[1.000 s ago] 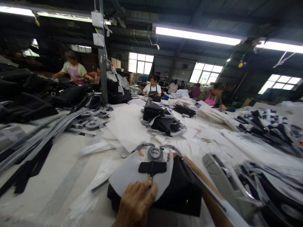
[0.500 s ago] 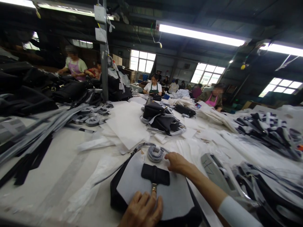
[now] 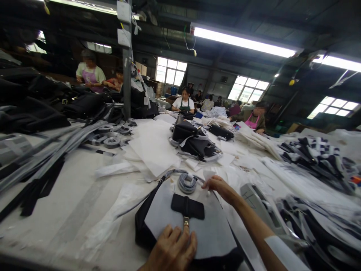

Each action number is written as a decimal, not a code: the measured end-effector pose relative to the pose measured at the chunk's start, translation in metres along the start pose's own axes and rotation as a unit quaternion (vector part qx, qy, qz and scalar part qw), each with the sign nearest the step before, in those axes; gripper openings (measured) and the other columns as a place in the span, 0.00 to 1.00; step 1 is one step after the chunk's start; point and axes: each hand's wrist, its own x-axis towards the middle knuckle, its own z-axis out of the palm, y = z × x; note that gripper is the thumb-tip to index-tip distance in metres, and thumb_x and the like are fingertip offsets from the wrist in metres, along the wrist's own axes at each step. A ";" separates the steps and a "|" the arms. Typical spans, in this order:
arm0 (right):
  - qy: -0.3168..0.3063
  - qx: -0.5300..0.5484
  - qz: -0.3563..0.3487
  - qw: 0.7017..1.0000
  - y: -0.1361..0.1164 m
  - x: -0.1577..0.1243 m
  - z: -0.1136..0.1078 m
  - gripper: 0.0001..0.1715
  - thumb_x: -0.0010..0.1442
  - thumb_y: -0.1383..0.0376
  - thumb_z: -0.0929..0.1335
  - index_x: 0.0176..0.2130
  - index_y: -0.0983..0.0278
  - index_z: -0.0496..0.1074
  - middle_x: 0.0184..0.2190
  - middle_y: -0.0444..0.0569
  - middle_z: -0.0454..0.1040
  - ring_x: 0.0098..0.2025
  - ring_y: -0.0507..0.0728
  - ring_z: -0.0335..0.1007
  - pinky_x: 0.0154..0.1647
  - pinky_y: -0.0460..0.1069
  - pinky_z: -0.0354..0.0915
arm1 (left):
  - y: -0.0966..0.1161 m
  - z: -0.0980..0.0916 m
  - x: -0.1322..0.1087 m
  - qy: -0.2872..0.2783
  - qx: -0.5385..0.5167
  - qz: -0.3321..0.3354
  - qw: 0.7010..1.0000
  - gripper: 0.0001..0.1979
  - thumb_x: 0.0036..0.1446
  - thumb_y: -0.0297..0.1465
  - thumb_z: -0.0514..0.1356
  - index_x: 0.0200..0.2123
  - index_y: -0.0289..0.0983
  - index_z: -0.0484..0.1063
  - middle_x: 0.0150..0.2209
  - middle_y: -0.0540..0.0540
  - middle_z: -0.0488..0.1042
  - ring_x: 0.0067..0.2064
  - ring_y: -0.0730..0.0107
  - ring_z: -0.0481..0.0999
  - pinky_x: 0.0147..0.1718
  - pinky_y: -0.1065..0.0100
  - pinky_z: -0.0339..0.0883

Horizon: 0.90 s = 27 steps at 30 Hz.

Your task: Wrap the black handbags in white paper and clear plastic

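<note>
A black handbag (image 3: 143, 222) lies in front of me with a pale grey protective sheet (image 3: 214, 233) over its face. A black tab (image 3: 187, 207) with a gold clasp (image 3: 186, 222) sits at its middle. My left hand (image 3: 175, 246) rests flat on the sheet, its fingers spread just below the clasp. A wrapped strap coil (image 3: 187, 183) lies near the bag's top. To the right of the coil, my right hand (image 3: 220, 187) pinches a small piece of translucent white wrapping (image 3: 208, 174) at the bag's upper right edge. Part of the wrapping is behind the fingers.
Wrapped long straps (image 3: 67, 146) and strap coils (image 3: 112, 141) lie on the left. White paper sheets (image 3: 152, 146) and more black bags (image 3: 194, 139) are farther back. A grey plastic container (image 3: 259, 207) stands at right beside wrapped black pieces (image 3: 316, 226). Co-workers sit beyond the table.
My right hand has shifted slightly right, and translucent wrapping now shows raised at its fingertips. The left hand still lies on the bag. The whole view has shifted slightly.
</note>
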 end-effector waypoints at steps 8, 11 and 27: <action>-0.017 0.080 -0.057 0.995 -0.041 -0.057 -0.009 0.20 0.57 0.50 0.69 0.37 0.63 0.76 0.32 0.46 0.77 0.36 0.58 0.72 0.40 0.50 0.67 | -0.004 -0.007 0.001 -0.069 -0.022 0.010 0.997 0.14 0.68 0.25 0.48 0.50 0.35 0.71 0.45 0.40 0.76 0.36 0.64 0.74 0.36 0.61 0.66; 0.029 0.024 -0.117 0.992 -0.061 -0.085 -0.002 0.19 0.66 0.52 0.64 0.43 0.61 0.78 0.40 0.50 0.79 0.44 0.60 0.74 0.47 0.53 0.68 | -0.007 -0.008 0.008 -0.070 -0.046 0.019 0.996 0.15 0.68 0.23 0.47 0.48 0.34 0.71 0.43 0.42 0.76 0.40 0.64 0.76 0.41 0.61 0.69; 0.238 -0.175 -0.448 0.844 -0.064 -0.170 0.084 0.31 0.62 0.75 0.65 0.63 0.62 0.60 0.40 0.51 0.80 0.43 0.60 0.76 0.48 0.58 0.69 | -0.025 -0.018 0.024 -0.145 -0.170 -0.029 0.974 0.20 0.66 0.24 0.49 0.60 0.36 0.62 0.47 0.38 0.76 0.47 0.61 0.79 0.45 0.63 0.76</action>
